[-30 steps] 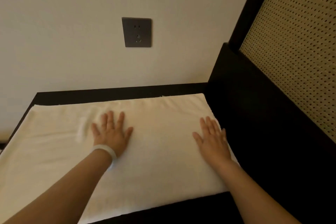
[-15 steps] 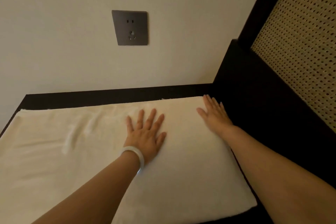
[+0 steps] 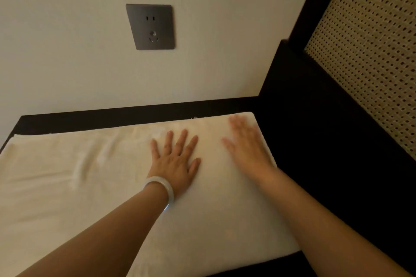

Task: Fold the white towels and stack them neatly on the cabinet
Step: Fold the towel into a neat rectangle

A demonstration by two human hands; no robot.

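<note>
Below the wall socket (image 3: 151, 26), the white towel (image 3: 78, 186) lies spread flat on the dark cabinet (image 3: 101, 117) worktop. My left grip (image 3: 174, 159), released with fingers splayed, presses the cloth almost straight under the socket. My right grip (image 3: 245, 144), also released and flat though blurred, rests down-right of the socket by the towel's far corner. I judge both palms are smoothing the layer before another fold. Creases show down-left of the socket. Right of the socket, a dark frame (image 3: 315, 141) with a cane panel (image 3: 371, 63) hems the towel's edge, crowding my right arm.
</note>
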